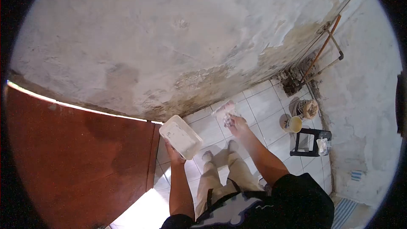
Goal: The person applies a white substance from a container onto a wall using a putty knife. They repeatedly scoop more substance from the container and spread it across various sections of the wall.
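Head view, looking steeply down. Showing wall (169, 29) across 10 to 2 o'clock: pale and patchy over most of it, going dark and flaking along the base band near centre. Judging the coat as partway: upper area looking covered, base strip and the 2 o'clock corner around the pipes (324, 51) looking bare.

Showing red door (72, 152) at 8 o'clock, tiled floor (271, 101) running from centre to 4 o'clock, second rough wall (369, 101) at 3 o'clock.

Showing black stool (311, 130) at 3 o'clock with something small on it, too blurred for naming. Two pots (294, 124) sitting just beside it on the tiles.

Holding white tray (181, 137) just left of centre, tilted, off the floor, near the wall base. Gripping it from below with left hand (174, 154), fingers curled under the rim.

Holding white tool (223, 109) at centre, close to the dark base band; blade or small roller, not resolving. Wrapping right hand (238, 125) around its handle, fingers closed tight together. Contact with the wall: not telling from this angle.
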Motion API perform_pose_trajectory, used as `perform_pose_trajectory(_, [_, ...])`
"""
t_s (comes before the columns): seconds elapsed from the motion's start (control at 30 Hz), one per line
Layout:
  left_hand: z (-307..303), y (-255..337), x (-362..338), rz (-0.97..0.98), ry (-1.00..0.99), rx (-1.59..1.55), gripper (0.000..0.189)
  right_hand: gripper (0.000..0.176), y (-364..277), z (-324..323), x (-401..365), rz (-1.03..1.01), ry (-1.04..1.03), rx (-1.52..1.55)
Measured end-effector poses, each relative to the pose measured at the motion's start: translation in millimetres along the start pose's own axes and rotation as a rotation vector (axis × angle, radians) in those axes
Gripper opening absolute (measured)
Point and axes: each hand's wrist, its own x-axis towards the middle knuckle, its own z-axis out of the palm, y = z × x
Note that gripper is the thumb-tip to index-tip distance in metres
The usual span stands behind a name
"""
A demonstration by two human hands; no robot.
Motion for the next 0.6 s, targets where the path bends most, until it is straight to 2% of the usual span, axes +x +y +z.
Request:
perform_pose_trajectory(0.03, [-1.1,0.0,3.8,-0.004,0.005,0.002,0.067,0.016,5.1,6.7,17.0,0.004,0.005,0.002])
perform_pose_trajectory(0.1, [-7.5,0.1,13.2,0.066,-0.087,0.06,0.067,0.015,16.8,27.3,54.4,-0.286,0.17,0.144])
perform_pose_trajectory(0.17, [-23.3,6.5,24.7,0.002,-0.094,0.02,0.068,0.013,26.4,40.8,107.5,-0.443,0.393,0.186])
perform_pose_trajectory(0.23, [-44.0,10.7,42.5,-0.049,-0.106,-0.017,0.069,0.009,34.3,71.9,141.0,-0.721,0.373,0.205])
perform_pose_trajectory(0.3, [-68.1,14.6,47.8,-0.113,0.094,-0.009,0.072,0.024,44.1,90.8,173.8,-0.665,0.545,-0.099])
perform_pose_trajectory(0.33, [-78.5,17.1,48.4,-0.103,0.106,0.0,0.072,0.024,50.4,104.2,194.0,-0.649,0.539,-0.093])
perform_pose_trajectory(0.4, [-98.0,28.5,44.4,-0.089,0.152,0.023,0.072,0.027,71.8,135.8,225.3,-0.719,0.871,-0.548])
perform_pose_trajectory(0.47, [-110.7,32.9,36.5,-0.093,0.193,0.031,0.072,0.025,91.4,170.8,204.9,-0.727,0.865,-0.519])
perform_pose_trajectory(0.53, [-114.4,36.0,33.1,-0.108,0.209,0.035,0.071,0.024,111.4,163.0,189.3,-0.748,0.875,-0.491])
perform_pose_trajectory(0.6, [-111.4,33.3,32.4,-0.103,0.222,0.053,0.07,0.03,141.1,103.6,200.2,-0.986,0.51,-1.091])
